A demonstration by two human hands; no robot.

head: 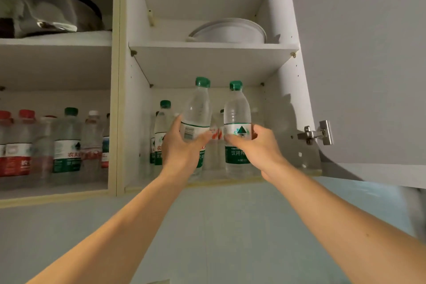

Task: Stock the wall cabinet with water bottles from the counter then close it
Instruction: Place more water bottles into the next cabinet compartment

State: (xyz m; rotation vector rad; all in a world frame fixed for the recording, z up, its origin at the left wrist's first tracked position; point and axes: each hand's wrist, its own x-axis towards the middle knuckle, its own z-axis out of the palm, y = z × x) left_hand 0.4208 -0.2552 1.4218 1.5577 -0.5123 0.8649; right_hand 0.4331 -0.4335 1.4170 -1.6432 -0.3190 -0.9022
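Observation:
I look up into an open wall cabinet (119,99). My left hand (182,147) grips a clear green-capped water bottle (198,108), tilted slightly right, at the front of the right compartment's lower shelf. My right hand (255,145) holds a second green-capped bottle (237,113) upright beside it, near the shelf's front edge. Behind them stand more bottles, one with a green cap (164,117) at the left. The left compartment's lower shelf holds several bottles with red, green and white caps (66,143).
The cabinet door (368,64) hangs open at the right on two metal hinges (318,132). A white bowl (230,31) sits on the upper right shelf, a metal pan with a lid (53,14) on the upper left. A pale tiled wall (219,226) lies below.

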